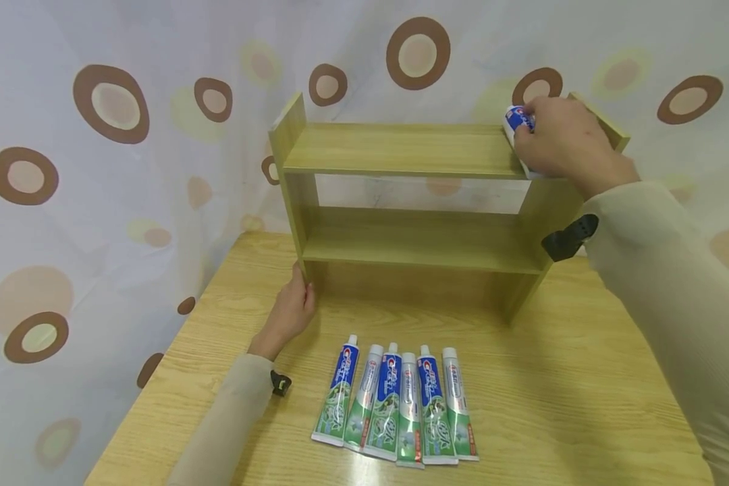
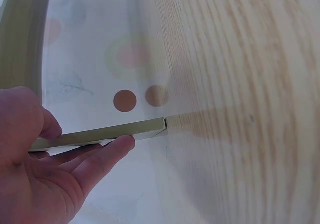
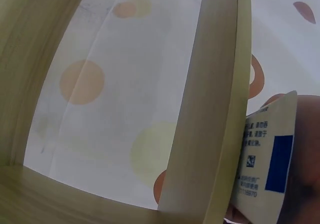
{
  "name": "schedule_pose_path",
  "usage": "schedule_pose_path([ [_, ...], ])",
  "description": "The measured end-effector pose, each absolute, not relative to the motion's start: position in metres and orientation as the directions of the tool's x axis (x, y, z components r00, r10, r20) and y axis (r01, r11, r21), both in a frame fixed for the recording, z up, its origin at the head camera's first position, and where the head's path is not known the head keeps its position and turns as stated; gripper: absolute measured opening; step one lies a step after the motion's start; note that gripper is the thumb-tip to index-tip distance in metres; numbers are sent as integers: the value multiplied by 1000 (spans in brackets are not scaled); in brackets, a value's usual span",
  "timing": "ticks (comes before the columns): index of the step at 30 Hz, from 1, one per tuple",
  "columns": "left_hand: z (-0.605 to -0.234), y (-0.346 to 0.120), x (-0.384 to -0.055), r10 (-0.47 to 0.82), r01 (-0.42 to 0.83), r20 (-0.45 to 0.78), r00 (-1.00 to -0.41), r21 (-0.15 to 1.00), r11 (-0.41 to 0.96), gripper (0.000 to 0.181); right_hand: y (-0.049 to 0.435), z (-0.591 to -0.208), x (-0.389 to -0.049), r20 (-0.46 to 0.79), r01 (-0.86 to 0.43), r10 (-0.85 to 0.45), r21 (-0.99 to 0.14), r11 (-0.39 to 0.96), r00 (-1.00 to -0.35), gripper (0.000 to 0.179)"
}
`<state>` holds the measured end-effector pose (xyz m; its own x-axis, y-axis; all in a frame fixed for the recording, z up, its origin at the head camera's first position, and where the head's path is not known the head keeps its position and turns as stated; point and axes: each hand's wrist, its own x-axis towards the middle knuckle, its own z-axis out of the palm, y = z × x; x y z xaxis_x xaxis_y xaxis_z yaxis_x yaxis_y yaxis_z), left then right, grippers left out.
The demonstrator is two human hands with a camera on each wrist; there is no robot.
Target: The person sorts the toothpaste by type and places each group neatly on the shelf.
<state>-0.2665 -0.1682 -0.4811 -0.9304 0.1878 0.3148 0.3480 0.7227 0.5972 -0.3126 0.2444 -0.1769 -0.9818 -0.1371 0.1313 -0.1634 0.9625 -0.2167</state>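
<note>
I see the right hand (image 1: pixel 565 138), fingers grasping a toothpaste tube (image 1: pixel 518 119) on the top shelf (image 1: pixel 401 148); the left hand (image 1: pixel 288 307) pinches the left panel (image 1: pixel 300 202); six tubes (image 1: pixel 388 398) lie nearer.

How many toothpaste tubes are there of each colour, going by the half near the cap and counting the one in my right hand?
Blue tubes: 4 (3 on the table, 1 in your right hand)
Silver tubes: 3 (all on the table)
Total: 7
</note>
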Motion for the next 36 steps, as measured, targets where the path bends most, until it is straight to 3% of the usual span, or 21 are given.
schedule_pose_path([
  [4,-481,-168,-264,191,352,316,-929,599,719,54,243,-174,-313,109,-156,-136,-204,966,-985,53],
  [19,-483,-168,-265,193,362,330,-924,587,725,53,246,-177,-317,95,-108,-87,-255,961,-992,71],
  [25,-485,-166,-266,192,360,327,-925,600,715,55,249,-176,-311,172,-156,-102,-332,930,-980,69],
  [31,-486,-167,-267,191,363,335,-923,587,724,55,247,-175,-301,226,-123,-26,-428,895,-974,71],
  [36,-488,-169,-269,191,371,345,-919,592,716,55,245,-174,-291,285,-129,1,-439,889,-959,70],
])
